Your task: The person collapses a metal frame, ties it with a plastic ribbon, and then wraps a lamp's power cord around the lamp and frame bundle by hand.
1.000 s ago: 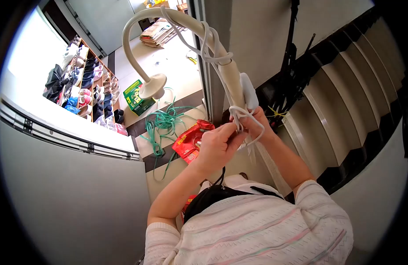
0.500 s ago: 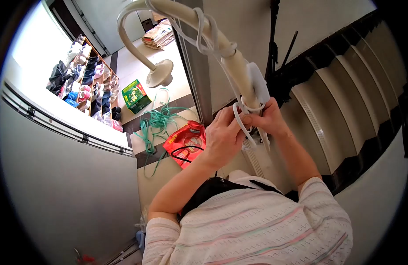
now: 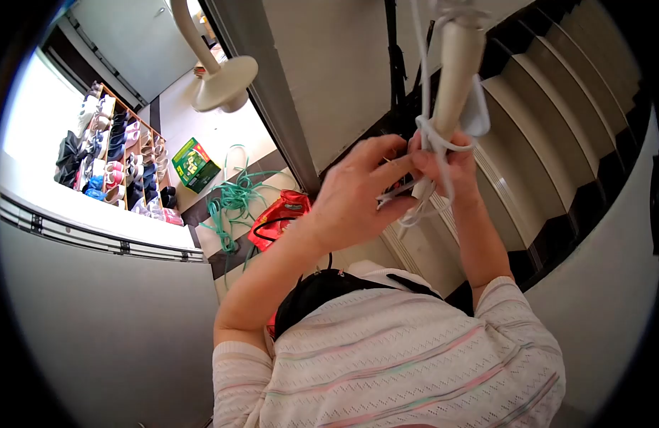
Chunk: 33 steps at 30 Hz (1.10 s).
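Note:
A cream curved pole (image 3: 459, 75) rises before me, its bent arm ending in a round lamp-like head (image 3: 221, 84). White cord (image 3: 443, 167) loops around the pole's lower part. My right hand (image 3: 454, 171) is closed around the pole's lower end, thumb against the cord. From the left side my left hand (image 3: 354, 189) reaches in, fingers curled and thumb apart, with a strand of cord between them. A flat white piece (image 3: 476, 110) sits beside the pole behind my right hand; its kind is unclear. My right fingers are partly hidden by pole and cord.
Stairs (image 3: 529, 150) run along the right. On the floor at left lie a tangled green hose (image 3: 237, 192), a red bag (image 3: 283, 210) and a green box (image 3: 195, 165). A shoe rack (image 3: 133, 153) stands beyond the doorway, near a grey door panel (image 3: 94, 299).
The pole and both hands have shifted right in view, and the lamp-like head appears closer. My left hand has turned, its thumb and fingers spreading more around the cord.

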Each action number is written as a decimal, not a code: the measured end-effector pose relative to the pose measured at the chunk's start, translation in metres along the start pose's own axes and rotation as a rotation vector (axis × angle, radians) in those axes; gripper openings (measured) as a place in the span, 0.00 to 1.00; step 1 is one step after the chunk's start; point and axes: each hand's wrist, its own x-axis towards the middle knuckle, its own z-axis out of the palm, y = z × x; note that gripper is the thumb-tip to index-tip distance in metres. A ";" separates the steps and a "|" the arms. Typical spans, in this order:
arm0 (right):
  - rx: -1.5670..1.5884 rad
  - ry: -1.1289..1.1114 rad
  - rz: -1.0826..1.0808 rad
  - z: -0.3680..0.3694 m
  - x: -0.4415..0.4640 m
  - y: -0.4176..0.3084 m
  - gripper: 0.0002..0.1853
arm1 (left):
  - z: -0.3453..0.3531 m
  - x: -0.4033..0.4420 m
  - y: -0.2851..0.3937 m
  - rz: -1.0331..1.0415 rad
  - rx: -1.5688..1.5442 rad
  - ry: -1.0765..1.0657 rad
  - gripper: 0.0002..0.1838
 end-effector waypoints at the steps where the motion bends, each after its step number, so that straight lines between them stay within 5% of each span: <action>1: -0.031 0.027 -0.002 -0.004 0.000 -0.006 0.11 | -0.005 0.004 0.001 -0.009 0.021 0.018 0.19; 13: 0.102 0.178 -0.108 -0.063 0.001 -0.024 0.06 | -0.063 0.053 -0.024 0.145 0.086 0.593 0.09; 15: 0.078 0.090 -0.120 -0.084 0.004 -0.026 0.06 | -0.082 0.062 -0.028 0.197 0.203 0.763 0.12; 18: 0.022 0.134 -0.166 -0.091 0.012 -0.032 0.09 | -0.103 0.094 -0.039 0.206 0.403 0.674 0.22; 20: 0.035 0.127 -0.155 -0.090 0.020 -0.036 0.09 | -0.077 0.129 0.007 -0.105 -0.115 0.828 0.19; 22: 0.029 0.127 -0.130 -0.089 0.027 -0.040 0.09 | -0.072 0.144 0.008 -0.173 -0.354 0.715 0.20; 24: 0.044 0.141 -0.147 -0.091 0.036 -0.041 0.09 | -0.089 0.154 -0.030 0.000 -0.302 0.366 0.23; 27: 0.013 0.167 -0.162 -0.094 0.047 -0.036 0.08 | -0.113 0.169 -0.045 0.053 -0.436 0.198 0.21; 33: -0.128 0.233 -0.221 -0.117 0.083 -0.016 0.05 | -0.113 0.178 -0.058 0.335 -0.404 0.330 0.18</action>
